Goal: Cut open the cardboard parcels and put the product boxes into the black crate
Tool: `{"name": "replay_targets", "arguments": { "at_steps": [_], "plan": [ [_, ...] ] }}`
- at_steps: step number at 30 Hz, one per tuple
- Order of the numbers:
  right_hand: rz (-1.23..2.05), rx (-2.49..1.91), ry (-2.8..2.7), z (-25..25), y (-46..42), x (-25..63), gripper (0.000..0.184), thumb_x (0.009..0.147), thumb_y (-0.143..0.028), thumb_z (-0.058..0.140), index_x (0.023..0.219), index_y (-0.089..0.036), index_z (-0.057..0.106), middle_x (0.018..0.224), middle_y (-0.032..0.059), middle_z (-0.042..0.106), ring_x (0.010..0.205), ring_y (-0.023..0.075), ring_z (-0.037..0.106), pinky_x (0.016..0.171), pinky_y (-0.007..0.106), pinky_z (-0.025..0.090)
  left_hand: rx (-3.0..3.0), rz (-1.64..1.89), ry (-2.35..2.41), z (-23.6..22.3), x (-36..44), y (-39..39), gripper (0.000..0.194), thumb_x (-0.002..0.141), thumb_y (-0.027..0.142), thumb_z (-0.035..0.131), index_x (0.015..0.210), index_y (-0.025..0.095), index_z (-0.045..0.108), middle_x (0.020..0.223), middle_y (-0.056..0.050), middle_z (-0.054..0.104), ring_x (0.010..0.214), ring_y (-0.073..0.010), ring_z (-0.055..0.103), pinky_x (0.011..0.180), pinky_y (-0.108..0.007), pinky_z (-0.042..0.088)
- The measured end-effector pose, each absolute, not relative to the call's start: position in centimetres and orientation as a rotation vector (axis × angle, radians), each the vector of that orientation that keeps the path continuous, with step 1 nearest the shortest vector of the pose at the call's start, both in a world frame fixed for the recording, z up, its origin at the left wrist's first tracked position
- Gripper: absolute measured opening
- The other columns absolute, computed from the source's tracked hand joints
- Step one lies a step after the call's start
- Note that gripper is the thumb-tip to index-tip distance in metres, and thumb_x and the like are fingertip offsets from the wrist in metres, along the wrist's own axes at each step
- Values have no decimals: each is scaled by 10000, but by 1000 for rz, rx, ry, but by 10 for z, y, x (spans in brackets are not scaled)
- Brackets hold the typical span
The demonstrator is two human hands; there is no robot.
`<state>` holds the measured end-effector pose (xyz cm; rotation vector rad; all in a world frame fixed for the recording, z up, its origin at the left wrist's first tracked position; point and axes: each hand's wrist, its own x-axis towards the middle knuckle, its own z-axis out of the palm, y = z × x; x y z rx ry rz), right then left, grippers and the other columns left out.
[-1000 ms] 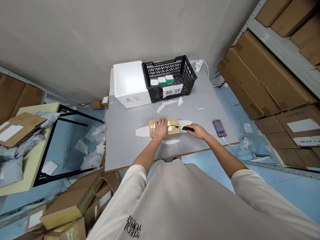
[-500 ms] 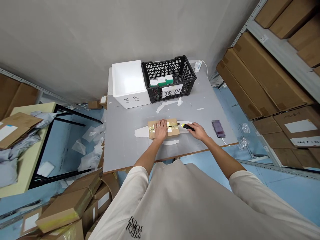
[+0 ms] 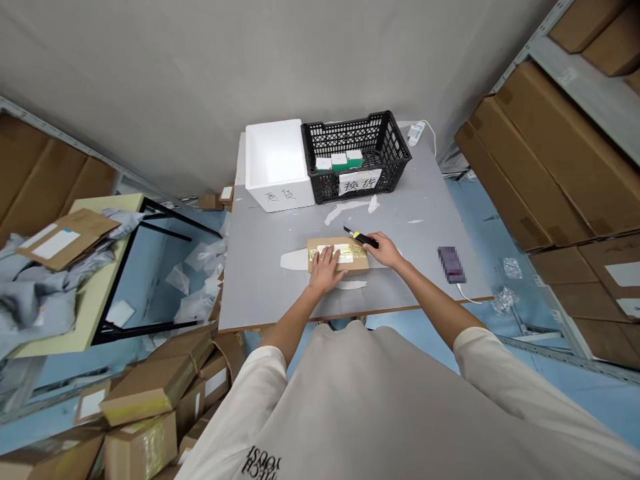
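A small cardboard box (image 3: 361, 263) with shiny tape and a white label lies on the grey table. My left hand (image 3: 325, 268) rests on its left part, fingers stretched out and slightly apart over the label. In my right hand (image 3: 384, 251) is a black and yellow utility knife (image 3: 367, 240), gripped by the handle. Its blade is out, pointing left and away from me, near the box's far edge. I cannot tell whether the knife touches the box.
Behind the box stand a white foam bin (image 3: 280, 193) and a black crate (image 3: 400, 170) holding small green-white boxes (image 3: 339, 161). A blurred phone (image 3: 451, 265) lies at right. Paper scraps (image 3: 345, 210) are on the table (image 3: 260, 293). Cartons (image 3: 150, 387) crowd the left floor; shelves flank the right.
The knife has come away from the box's right end and now sits by its far edge, pointing up-left. My left hand's fingers are more spread. The whole view has shifted slightly.
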<state>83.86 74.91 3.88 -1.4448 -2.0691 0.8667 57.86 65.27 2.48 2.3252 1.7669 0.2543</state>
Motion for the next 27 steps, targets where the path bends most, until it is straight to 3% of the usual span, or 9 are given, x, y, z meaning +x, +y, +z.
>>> {"name": "replay_targets", "arguments": {
  "at_steps": [3, 7, 11, 16, 21, 27],
  "plan": [
    [872, -1376, -2177, 41, 765, 802, 406, 929, -452, 596, 1254, -225, 680, 1342, 107, 670, 1244, 311, 597, 1085, 459, 441, 2332, 241, 1786, 27, 565, 638, 693, 985, 546, 521, 1582, 214, 402, 1672, -144, 354, 1554, -331, 291, 1259, -528, 225],
    [888, -1409, -2348, 39, 773, 778, 368, 948, -441, 557, 1216, -228, 693, 1259, 102, 722, 1191, 324, 619, 1075, 496, 399, 2303, 229, 1851, 30, 556, 631, 565, 1011, 456, 514, 1527, 233, 461, 1595, -155, 451, 1459, -332, 419, 1179, -502, 338],
    [843, -1514, -2368, 34, 767, 781, 400, 957, -480, 532, 1223, -224, 687, 1258, 126, 717, 1197, 358, 595, 1039, 533, 397, 2200, 212, 1952, 29, 551, 634, 530, 990, 471, 567, 1453, 219, 514, 1436, -175, 570, 1315, -350, 538, 1080, -487, 427],
    [869, -1624, -2240, 33, 749, 801, 431, 959, -508, 528, 1248, -218, 660, 1210, 135, 731, 1154, 359, 600, 965, 474, 458, 1840, 291, 1985, 21, 545, 647, 529, 1033, 404, 481, 1523, 224, 398, 1251, -131, 687, 1087, -286, 676, 910, -398, 533],
    [924, -1723, -2088, 36, 732, 814, 451, 967, -554, 510, 1261, -230, 622, 1114, 117, 755, 1028, 313, 665, 817, 372, 497, 1775, 449, 1850, 19, 554, 674, 557, 1022, 267, 436, 1571, 249, 343, 1354, -103, 667, 1208, -260, 654, 965, -395, 546],
    [1139, -1718, -2053, 40, 716, 815, 423, 968, -603, 484, 1194, -267, 604, 984, 55, 758, 830, 262, 680, 713, 342, 487, 1907, 532, 1798, 30, 569, 696, 517, 1006, 215, 382, 1520, 217, 436, 1539, -97, 532, 1373, -251, 535, 1119, -413, 477]
  ]
}}
